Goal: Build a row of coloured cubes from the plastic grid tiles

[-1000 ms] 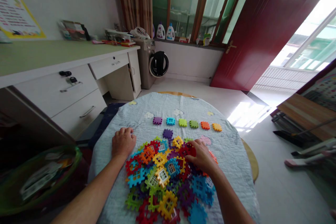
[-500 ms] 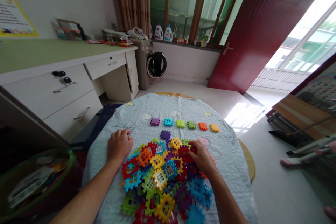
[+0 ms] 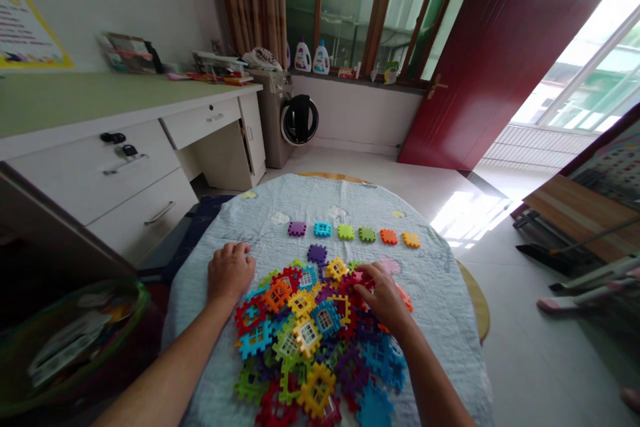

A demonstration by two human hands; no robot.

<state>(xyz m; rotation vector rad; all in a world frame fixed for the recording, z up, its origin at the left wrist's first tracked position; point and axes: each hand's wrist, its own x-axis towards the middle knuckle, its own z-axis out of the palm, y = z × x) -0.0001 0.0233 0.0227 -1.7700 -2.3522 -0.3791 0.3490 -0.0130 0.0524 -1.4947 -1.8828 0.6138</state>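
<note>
A heap of interlocking plastic blocks (image 3: 310, 337) in several colours, some with window grids, lies on the cloth-covered table. At its upper right, my right hand (image 3: 384, 293) pinches a red block (image 3: 351, 284) between thumb and fingers; part of the block is hidden by the fingers. Left of the heap, my left hand (image 3: 231, 272) rests on the cloth, fingers loosely bent and nothing visible in it. Beyond the heap runs a row of single blocks: purple (image 3: 297, 229), blue (image 3: 323, 230), two green (image 3: 345, 232), orange (image 3: 389, 236) and yellow (image 3: 411, 240). A dark purple block (image 3: 317, 253) lies below the row.
The round table wears a pale blue cloth (image 3: 200, 347). A bin (image 3: 75, 347) stands at the lower left, beside a white desk with drawers (image 3: 100, 177). Farther back are a washing machine (image 3: 275, 123) and a red door (image 3: 465, 60).
The view has shifted slightly. My right hand stays at the heap's upper right, and the red block in its fingers has tilted a little. My left hand remains on the cloth.
</note>
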